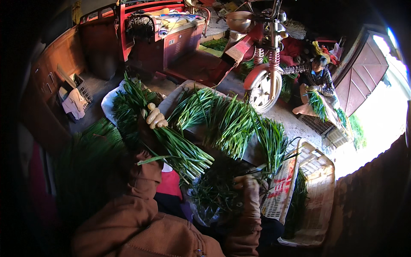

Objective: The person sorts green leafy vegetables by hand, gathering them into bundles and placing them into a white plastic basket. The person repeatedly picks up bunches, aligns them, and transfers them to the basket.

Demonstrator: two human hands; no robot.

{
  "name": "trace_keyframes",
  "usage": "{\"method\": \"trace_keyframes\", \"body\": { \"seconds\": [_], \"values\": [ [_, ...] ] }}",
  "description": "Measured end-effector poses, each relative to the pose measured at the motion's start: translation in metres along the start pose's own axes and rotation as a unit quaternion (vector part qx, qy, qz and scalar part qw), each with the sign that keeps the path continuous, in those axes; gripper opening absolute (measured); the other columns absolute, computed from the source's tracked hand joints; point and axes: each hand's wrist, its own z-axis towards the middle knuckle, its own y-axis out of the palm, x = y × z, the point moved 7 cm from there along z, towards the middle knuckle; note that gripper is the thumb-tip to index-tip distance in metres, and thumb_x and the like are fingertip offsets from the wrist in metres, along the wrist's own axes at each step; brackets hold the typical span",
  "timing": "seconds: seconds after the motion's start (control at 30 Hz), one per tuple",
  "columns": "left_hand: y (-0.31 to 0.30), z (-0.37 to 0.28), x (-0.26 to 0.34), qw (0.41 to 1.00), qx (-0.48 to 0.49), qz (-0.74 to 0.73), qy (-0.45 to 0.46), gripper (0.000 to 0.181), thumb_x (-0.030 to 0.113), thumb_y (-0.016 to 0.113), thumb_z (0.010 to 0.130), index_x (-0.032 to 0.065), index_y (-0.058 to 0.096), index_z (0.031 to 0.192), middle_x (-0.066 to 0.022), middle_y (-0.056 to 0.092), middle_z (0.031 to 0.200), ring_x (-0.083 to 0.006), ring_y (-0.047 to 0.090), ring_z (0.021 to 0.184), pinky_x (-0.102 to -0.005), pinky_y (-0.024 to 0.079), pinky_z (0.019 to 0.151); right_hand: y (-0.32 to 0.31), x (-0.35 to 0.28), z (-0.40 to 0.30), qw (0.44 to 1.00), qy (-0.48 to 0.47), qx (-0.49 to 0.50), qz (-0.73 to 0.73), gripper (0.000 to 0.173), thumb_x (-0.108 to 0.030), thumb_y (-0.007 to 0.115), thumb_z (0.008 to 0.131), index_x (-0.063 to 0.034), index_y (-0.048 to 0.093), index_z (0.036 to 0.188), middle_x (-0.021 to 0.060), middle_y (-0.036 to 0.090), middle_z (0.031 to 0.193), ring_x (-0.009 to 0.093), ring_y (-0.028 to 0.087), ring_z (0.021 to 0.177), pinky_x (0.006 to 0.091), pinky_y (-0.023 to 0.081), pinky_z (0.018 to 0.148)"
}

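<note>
My left hand (156, 117), in a pale glove, is wrapped around a bunch of long green leaves with pale stem ends (188, 154), which point down to the right. Lower right, my right hand (245, 183) is in shadow and slightly blurred, over dark loose leaves (218, 192) in a clear plastic bag; its fingers cannot be made out well. Beyond both hands, several green bunches (236, 128) lie side by side on a pale board or tray (196, 85). More leaves (128, 102) lie on a whitish sheet behind my left hand.
White plastic crates (316, 192) stand at my right, with leaves between their walls. A heap of greens (93, 151) lies at my left. Ahead is a red cargo tricycle (263, 86). A person (318, 77) sits by an open metal door (362, 74), with greens and a dark crate (316, 125).
</note>
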Motion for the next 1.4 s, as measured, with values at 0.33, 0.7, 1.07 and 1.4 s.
{"method": "trace_keyframes", "body": {
  "seconds": [0.33, 0.7, 1.07, 1.4],
  "values": [
    [-0.003, -0.007, -0.023, 0.995, 0.095, -0.023, 0.027, 0.033, 0.026, 0.038, 0.096, 0.0037, 0.049, 0.117, -0.0018, 0.047, 0.076, -0.0128, 0.045, 0.070, -0.0290, 0.039, 0.080, 0.122, -0.123, -0.030, 0.873, -0.353, -0.073, -0.329, 0.041, -0.007, 0.070, 0.070, -0.0115, 0.059, 0.109, 0.0089, 0.062, 0.093, 0.024, 0.061, 0.082, 0.0320, 0.049, 0.071],
    [-0.011, -0.014, -0.029, 0.990, 0.115, -0.075, 0.020, 0.030, 0.019, 0.037, 0.095, 0.0008, 0.047, 0.117, -0.0013, 0.048, 0.072, -0.0119, 0.047, 0.061, -0.0273, 0.041, 0.073, 0.125, -0.103, -0.029, 0.950, -0.291, -0.109, -0.028, 0.020, 0.003, 0.065, 0.072, -0.0023, 0.061, 0.091, 0.0083, 0.063, 0.082, 0.019, 0.060, 0.073, 0.0280, 0.047, 0.066],
    [-0.003, -0.015, -0.027, 0.994, 0.070, -0.086, 0.000, 0.028, 0.022, 0.038, 0.094, 0.0018, 0.048, 0.111, 0.0002, 0.045, 0.061, -0.0113, 0.043, 0.050, -0.0277, 0.040, 0.061, 0.027, 0.008, -0.011, 0.922, 0.019, -0.189, -0.336, 0.020, -0.002, 0.059, 0.075, -0.0028, 0.060, 0.095, 0.0077, 0.062, 0.090, 0.018, 0.058, 0.082, 0.0289, 0.046, 0.073],
    [-0.001, -0.002, -0.075, 0.988, 0.004, -0.096, -0.120, 0.029, 0.027, 0.040, 0.094, 0.0027, 0.048, 0.108, 0.0011, 0.041, 0.055, -0.0111, 0.039, 0.042, -0.0289, 0.039, 0.054, 0.147, -0.115, 0.006, 0.941, -0.022, -0.308, 0.136, 0.037, -0.010, 0.062, 0.084, 0.0018, 0.052, 0.118, 0.0071, 0.061, 0.105, 0.012, 0.056, 0.091, 0.0239, 0.044, 0.083]
  ]
}}
